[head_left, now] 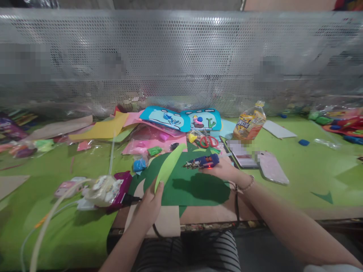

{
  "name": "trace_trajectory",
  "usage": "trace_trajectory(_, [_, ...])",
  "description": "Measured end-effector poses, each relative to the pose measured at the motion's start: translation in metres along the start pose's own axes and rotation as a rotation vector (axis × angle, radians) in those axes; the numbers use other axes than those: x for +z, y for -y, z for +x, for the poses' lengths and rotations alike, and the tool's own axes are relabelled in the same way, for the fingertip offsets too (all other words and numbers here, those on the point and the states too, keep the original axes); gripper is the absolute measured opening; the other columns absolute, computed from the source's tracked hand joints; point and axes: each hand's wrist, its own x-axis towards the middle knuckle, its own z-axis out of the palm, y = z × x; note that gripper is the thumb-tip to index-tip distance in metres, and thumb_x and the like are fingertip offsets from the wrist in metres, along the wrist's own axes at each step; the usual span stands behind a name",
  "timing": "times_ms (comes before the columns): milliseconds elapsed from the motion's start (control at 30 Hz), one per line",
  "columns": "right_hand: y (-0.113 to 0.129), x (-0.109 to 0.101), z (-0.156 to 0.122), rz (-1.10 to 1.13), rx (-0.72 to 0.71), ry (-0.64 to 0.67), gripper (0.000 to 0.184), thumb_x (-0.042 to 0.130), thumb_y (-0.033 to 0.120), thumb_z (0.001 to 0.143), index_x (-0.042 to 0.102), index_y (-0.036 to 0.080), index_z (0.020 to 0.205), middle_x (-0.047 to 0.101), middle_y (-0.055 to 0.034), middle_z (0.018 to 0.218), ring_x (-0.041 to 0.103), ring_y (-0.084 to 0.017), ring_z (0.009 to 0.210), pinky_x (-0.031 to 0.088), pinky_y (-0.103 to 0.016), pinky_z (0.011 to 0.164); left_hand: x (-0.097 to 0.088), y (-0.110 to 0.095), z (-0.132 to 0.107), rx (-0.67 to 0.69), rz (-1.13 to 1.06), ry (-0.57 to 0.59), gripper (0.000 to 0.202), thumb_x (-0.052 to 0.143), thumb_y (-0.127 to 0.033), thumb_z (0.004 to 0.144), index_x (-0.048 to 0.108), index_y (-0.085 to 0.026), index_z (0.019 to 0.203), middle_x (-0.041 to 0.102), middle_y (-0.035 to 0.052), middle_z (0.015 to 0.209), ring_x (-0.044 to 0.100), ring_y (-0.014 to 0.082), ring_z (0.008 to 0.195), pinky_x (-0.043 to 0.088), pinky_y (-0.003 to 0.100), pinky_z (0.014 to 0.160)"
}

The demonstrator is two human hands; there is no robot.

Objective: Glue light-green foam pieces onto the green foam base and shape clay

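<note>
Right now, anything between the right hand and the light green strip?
Yes: the blue tool in the right hand, pointing toward the light green strip in the left hand. Past the tool, nothing visible.

Smooth, matt paper in the pale green strip [169,166] and the dark green sheet [176,196]. Plastic-looking body on the dark blue handheld tool [209,161]. Perforated metal, grey with a soft sheen, in the upright screen [170,56]. Smooth, faintly glossy covering on the green surface [309,162]. Clear, shiny plastic for the bottle [259,110]; glossy printed film for the snack bag [244,126]. Red plastic on the scissors handles [204,142]. Matt striped cloth in the trousers [224,251].
</note>
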Motion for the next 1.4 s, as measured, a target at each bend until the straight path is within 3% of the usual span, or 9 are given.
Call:
trace_trajectory(133, [0.0, -0.001, 0.0, -0.064, 0.012, -0.006, 0.024, 0.06, 0.033, 0.075, 0.067, 0.017, 0.091, 0.069, -0.0042, 0.091, 0.061, -0.023, 0.089, 0.049, -0.034, 0.081, -0.001, 0.001, -0.001, -0.024, 0.0, 0.004, 0.056, 0.036, -0.059, 0.086, 0.054, -0.022, 0.124, 0.056, 0.0102, 0.129, 0.048, 0.0282, 0.122, 0.037, 0.044, 0.103])
trace_trajectory(267, [-0.004, 0.0, 0.003, -0.165, -0.07, -0.032, 0.028, 0.059, 0.037, 0.077, 0.066, 0.017, 0.095, 0.069, -0.0063, 0.098, 0.061, -0.024, 0.093, 0.048, -0.034, 0.084, -0.001, -0.002, -0.002, -0.073, 0.014, 0.025, 0.057, 0.035, -0.058, 0.087, 0.05, -0.021, 0.127, 0.053, 0.0097, 0.132, 0.045, 0.0258, 0.126, 0.033, 0.04, 0.106])
trace_trajectory(400, [-0.01, 0.002, 0.008, -0.292, 0.005, -0.02, 0.027, 0.059, 0.039, 0.076, 0.067, 0.016, 0.087, 0.07, -0.0077, 0.088, 0.063, -0.023, 0.081, 0.049, -0.033, 0.076, -0.001, -0.007, -0.003, -0.112, 0.005, 0.04, 0.054, 0.035, -0.054, 0.088, 0.049, -0.02, 0.128, 0.051, 0.0088, 0.134, 0.044, 0.0235, 0.127, 0.031, 0.037, 0.107])
trace_trajectory(667, [-0.011, 0.007, 0.012, -0.159, 0.058, 0.067, 0.021, 0.061, 0.036, 0.073, 0.066, 0.015, 0.077, 0.061, -0.0002, 0.064, 0.051, -0.013, 0.057, 0.042, -0.023, 0.053, -0.001, -0.008, -0.003, -0.114, -0.027, 0.042, 0.054, 0.037, -0.054, 0.087, 0.049, -0.02, 0.127, 0.051, 0.0087, 0.134, 0.042, 0.0248, 0.128, 0.029, 0.039, 0.108])
trace_trajectory(833, [-0.011, 0.008, 0.013, -0.128, 0.126, 0.061, 0.02, 0.062, 0.034, 0.071, 0.065, 0.015, 0.077, 0.058, 0.0017, 0.059, 0.044, -0.009, 0.05, 0.038, -0.022, 0.048, 0.0, -0.006, -0.002, -0.128, -0.009, 0.041, 0.057, 0.036, -0.057, 0.086, 0.049, -0.02, 0.127, 0.051, 0.0093, 0.134, 0.042, 0.0255, 0.127, 0.028, 0.04, 0.108])
trace_trajectory(1033, [-0.012, 0.005, 0.012, -0.098, 0.212, 0.036, 0.018, 0.063, 0.033, 0.071, 0.064, 0.016, 0.075, 0.056, 0.0013, 0.056, 0.048, -0.01, 0.047, 0.039, -0.022, 0.044, 0.0, -0.002, -0.001, -0.122, -0.009, 0.049, 0.058, 0.034, -0.059, 0.086, 0.048, -0.022, 0.128, 0.05, 0.0081, 0.135, 0.041, 0.0255, 0.128, 0.028, 0.041, 0.108])
trace_trajectory(1233, [-0.013, 0.004, 0.013, -0.073, 0.28, 0.029, 0.033, 0.064, 0.034, 0.071, 0.066, 0.018, 0.099, 0.063, -0.0004, 0.064, 0.054, -0.012, 0.049, 0.046, -0.024, 0.049, 0.001, -0.006, -0.001, -0.102, -0.046, 0.046, 0.054, 0.036, -0.056, 0.087, 0.049, -0.023, 0.128, 0.05, 0.007, 0.134, 0.04, 0.0249, 0.128, 0.026, 0.041, 0.109])
trace_trajectory(1400, [-0.018, 0.004, 0.015, -0.107, 0.223, 0.022, 0.034, 0.064, 0.035, 0.072, 0.067, 0.019, 0.102, 0.067, -0.0022, 0.07, 0.061, -0.017, 0.062, 0.051, -0.028, 0.059, 0.001, -0.01, -0.002, -0.076, -0.055, 0.056, 0.051, 0.035, -0.051, 0.088, 0.05, -0.021, 0.126, 0.05, 0.0079, 0.134, 0.039, 0.0243, 0.129, 0.025, 0.039, 0.109])
